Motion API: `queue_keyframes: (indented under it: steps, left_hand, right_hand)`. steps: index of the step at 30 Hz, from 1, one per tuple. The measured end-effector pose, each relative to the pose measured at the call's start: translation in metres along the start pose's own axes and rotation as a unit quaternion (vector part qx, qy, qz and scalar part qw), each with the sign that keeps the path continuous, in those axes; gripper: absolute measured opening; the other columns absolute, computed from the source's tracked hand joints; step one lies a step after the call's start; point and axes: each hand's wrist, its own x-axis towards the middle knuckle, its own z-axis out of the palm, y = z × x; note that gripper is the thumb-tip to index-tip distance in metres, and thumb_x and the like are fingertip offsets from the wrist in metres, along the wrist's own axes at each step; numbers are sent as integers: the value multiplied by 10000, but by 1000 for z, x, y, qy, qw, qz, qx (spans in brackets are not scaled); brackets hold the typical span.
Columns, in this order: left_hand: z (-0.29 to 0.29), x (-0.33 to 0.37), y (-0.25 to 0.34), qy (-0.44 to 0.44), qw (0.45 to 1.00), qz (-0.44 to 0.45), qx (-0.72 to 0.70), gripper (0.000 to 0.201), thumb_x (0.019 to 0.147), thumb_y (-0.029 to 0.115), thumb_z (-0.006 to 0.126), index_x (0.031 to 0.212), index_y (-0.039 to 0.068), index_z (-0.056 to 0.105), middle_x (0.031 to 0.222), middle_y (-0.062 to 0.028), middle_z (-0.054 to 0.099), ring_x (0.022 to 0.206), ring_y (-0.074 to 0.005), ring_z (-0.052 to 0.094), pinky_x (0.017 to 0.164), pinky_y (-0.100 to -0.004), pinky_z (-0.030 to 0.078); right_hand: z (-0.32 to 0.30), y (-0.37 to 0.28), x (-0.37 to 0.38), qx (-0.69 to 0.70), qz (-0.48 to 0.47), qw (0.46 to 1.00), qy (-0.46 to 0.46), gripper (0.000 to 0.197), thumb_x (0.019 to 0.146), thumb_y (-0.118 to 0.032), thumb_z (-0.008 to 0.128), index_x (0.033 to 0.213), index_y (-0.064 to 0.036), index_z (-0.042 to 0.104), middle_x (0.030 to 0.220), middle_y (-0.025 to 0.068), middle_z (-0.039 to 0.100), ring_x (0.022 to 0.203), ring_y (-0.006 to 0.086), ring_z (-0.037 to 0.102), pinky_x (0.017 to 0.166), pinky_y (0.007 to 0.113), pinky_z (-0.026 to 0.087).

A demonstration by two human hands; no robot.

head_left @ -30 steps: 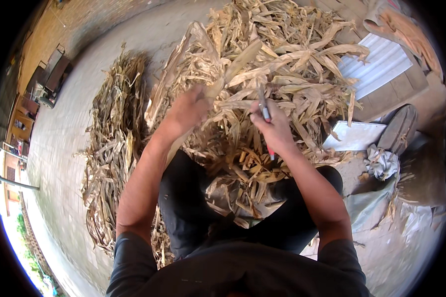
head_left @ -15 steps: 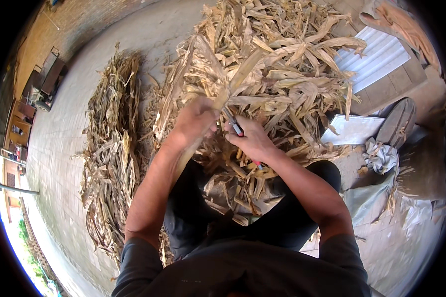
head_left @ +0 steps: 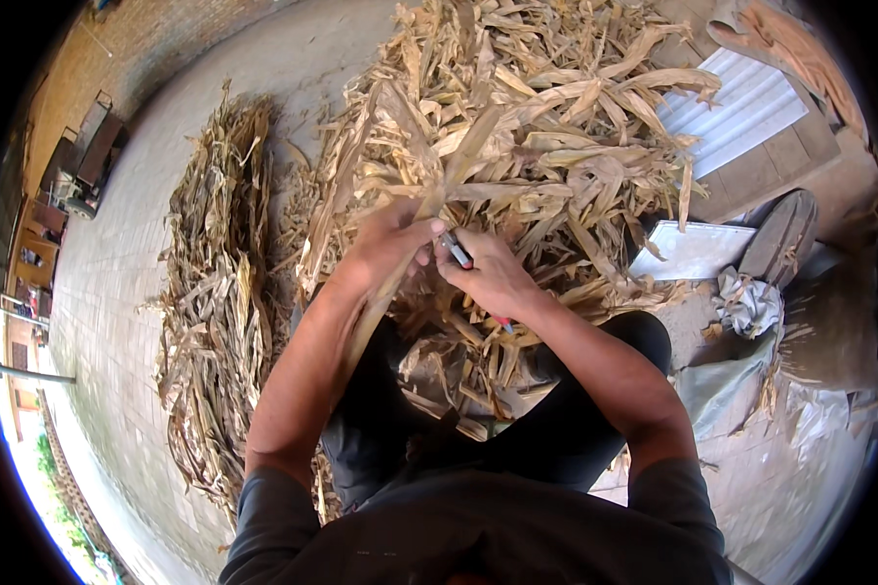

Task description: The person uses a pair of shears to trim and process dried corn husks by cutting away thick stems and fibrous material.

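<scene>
My left hand is closed around a dry corn stalk with pale, curled leaves. The stalk slants from the upper right down along my left forearm. Close beside it, my right hand grips a small hand tool with grey metal and red parts. One end of the tool shows by my thumb, against the stalk or very near it; a red piece sticks out below my palm. My fingers hide the middle, so its exact kind is unclear. Dry husk scraps lie below, between my knees.
A large heap of dry corn leaves spreads ahead. Left of me lies a long row of stalks. To the right are a corrugated white sheet, a white board, a shoe sole and crumpled paper. A cart stands far left.
The stalk has shifted slightly down and to the left. My right hand and the tool have drawn slightly closer to my left hand; both hands keep their hold.
</scene>
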Motion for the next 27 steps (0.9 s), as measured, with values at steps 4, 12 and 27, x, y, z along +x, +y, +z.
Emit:
queue_keyframes:
  steps: [4,12,27]
  left_hand:
    - [3,1,-8,14,1000,-15,14,321,976,279,757,1060,-4,631,749,-60,671,595,-94,575,474,-242,442]
    - [1,8,-27,59,997,26,-32,284,993,261,738,950,12,611,703,-23,588,530,-90,499,438,-265,387]
    - [-16,-12,-47,38,997,5,-61,231,1040,241,663,1060,17,616,836,-30,624,578,-86,541,470,-247,449]
  right_hand:
    - [-1,-4,-1,22,8,999,-44,161,913,-133,715,978,-2,646,845,76,634,786,175,604,763,343,500]
    - [3,24,4,1,45,995,-84,444,853,-392,762,1012,-20,582,846,144,654,806,290,655,765,423,499]
    - [14,26,-9,86,56,988,-117,365,881,-183,676,1190,0,619,915,98,650,847,218,628,811,356,505]
